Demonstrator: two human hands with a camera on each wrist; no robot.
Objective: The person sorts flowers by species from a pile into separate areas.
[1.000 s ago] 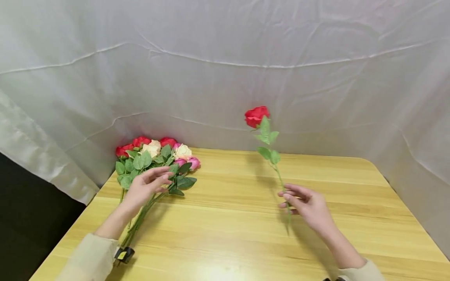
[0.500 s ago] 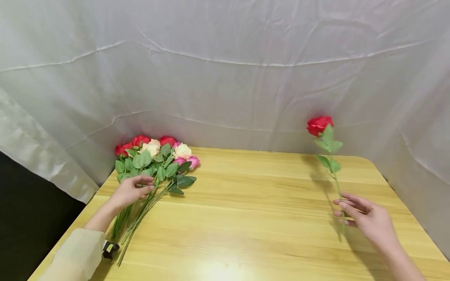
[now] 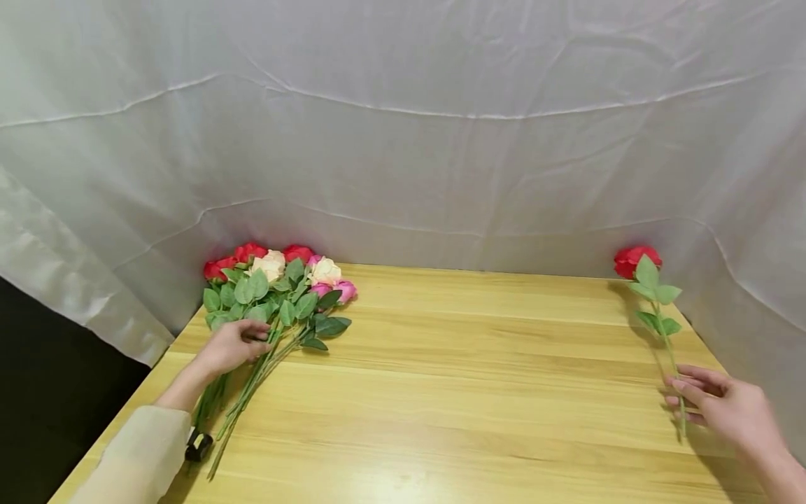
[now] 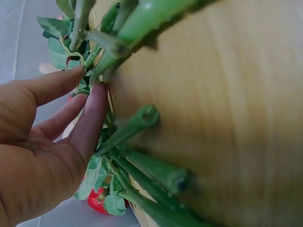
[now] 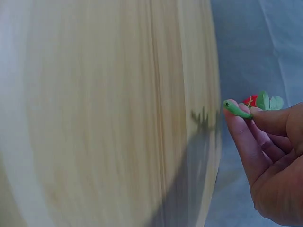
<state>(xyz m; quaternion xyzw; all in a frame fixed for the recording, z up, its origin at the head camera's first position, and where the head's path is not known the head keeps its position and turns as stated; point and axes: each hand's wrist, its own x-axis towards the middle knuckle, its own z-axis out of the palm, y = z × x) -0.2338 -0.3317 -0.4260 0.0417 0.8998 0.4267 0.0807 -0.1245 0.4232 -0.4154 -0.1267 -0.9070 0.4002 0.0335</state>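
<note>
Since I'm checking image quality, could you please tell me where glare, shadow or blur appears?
Glare whitens the wooden table near the head view's bottom edge; the nearest rose stem is out of focus in the left wrist view; a hand-shaped shadow darkens the wood in the right wrist view.

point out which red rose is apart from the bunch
The red rose held in the right hand, alone at the far right; the other red roses are bunched at the left with cream roses and pink flowers.
</note>
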